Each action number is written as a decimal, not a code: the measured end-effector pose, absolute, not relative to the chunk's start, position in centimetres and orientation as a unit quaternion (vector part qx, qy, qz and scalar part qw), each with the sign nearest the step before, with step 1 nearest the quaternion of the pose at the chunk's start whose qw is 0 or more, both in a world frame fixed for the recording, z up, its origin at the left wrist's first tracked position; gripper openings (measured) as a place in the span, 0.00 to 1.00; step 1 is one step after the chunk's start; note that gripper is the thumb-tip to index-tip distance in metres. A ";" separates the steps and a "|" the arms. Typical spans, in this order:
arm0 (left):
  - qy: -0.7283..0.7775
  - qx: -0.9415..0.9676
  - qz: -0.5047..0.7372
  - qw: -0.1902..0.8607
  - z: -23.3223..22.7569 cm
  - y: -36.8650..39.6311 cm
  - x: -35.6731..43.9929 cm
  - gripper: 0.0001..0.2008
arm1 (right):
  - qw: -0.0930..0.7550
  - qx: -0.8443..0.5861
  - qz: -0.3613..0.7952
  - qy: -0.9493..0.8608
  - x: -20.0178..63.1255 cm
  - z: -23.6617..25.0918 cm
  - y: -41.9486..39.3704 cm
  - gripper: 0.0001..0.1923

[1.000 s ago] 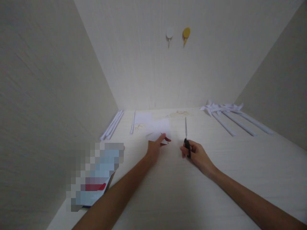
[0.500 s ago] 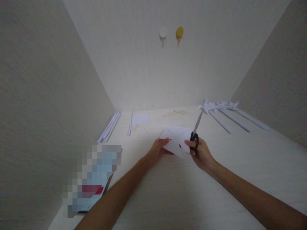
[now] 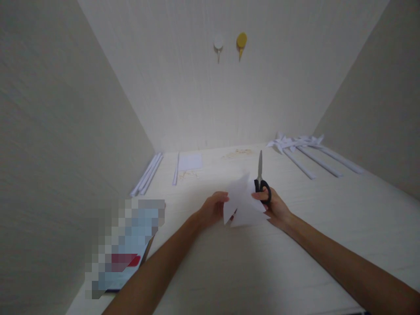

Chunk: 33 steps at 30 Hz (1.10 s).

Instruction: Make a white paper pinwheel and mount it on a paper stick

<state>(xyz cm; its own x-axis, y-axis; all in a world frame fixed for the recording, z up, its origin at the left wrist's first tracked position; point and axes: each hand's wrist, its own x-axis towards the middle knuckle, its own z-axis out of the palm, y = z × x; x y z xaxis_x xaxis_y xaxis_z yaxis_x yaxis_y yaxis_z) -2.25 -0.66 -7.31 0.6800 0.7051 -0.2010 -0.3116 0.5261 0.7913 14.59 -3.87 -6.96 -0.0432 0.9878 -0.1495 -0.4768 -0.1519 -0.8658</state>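
A white sheet of paper (image 3: 242,202) with slits cut in from its edges is held between my two hands above the table. My left hand (image 3: 214,208) pinches its left edge, thumb on top. My right hand (image 3: 275,206) grips the paper's right side and also keeps hold of a pair of scissors (image 3: 261,183) with black handles. The scissor blades look closed and point away from me, up past the paper's far edge. Parts of the fingers are hidden beneath the paper.
Rolled paper sticks (image 3: 146,174) lie at the left, near a thin stick (image 3: 176,169) and a square paper (image 3: 190,162). Paper pinwheels (image 3: 295,143) on sticks lie at the back right. Rubber bands (image 3: 188,175) and a partly blurred flat item (image 3: 131,258) also lie here. Two hooks (image 3: 242,40) hang on the wall.
The paper has been turned in my hands, so its slits now face other ways. The scissors have swung from leaning right to nearly upright. My view has shifted slightly.
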 end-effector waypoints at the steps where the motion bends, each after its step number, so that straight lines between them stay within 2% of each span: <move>1: 0.268 0.378 0.314 0.829 -7.2 -0.8 -2.2 0.09 | 0.566 -0.398 0.646 -0.323 14.6 -6.9 -3.9 0.14; 4: 0.293 0.362 0.350 0.813 -6.9 -1.1 -2.0 0.15 | 0.568 -0.397 0.640 -0.332 14.6 -6.8 -3.8 0.12; 9: 0.303 0.405 0.335 0.795 -6.5 -1.6 -1.8 0.19 | 0.554 -0.414 0.633 -0.347 14.7 -6.8 -3.6 0.11; 14: 0.287 0.455 0.315 0.782 -6.8 -1.6 -1.9 0.23 | 0.548 -0.424 0.634 -0.341 14.8 -7.1 -3.4 0.14; 17: 0.306 0.456 0.337 0.765 -7.1 -1.6 -1.6 0.22 | 0.589 -0.413 0.612 -0.328 14.5 -7.3 -3.3 0.15; 21: 0.361 0.443 0.430 0.698 -7.3 -1.5 -1.0 0.19 | 0.629 -0.403 0.570 -0.342 14.2 -7.7 -3.1 0.17; 24: 0.397 0.437 0.493 0.640 -7.4 -1.3 -0.8 0.15 | 0.610 -0.422 0.541 -0.397 14.0 -8.0 -3.4 0.16; 27: 0.432 0.414 0.531 0.599 -7.3 -1.1 -0.7 0.14 | 0.550 -0.457 0.519 -0.469 13.7 -8.0 -3.9 0.15; 30: 0.449 0.433 0.538 0.567 -7.2 -1.2 -0.7 0.12 | 0.499 -0.478 0.503 -0.519 13.4 -7.8 -4.3 0.15; 33: 0.452 0.480 0.511 0.551 -7.2 -1.4 -0.7 0.11 | 0.501 -0.482 0.487 -0.529 13.3 -7.8 -4.4 0.16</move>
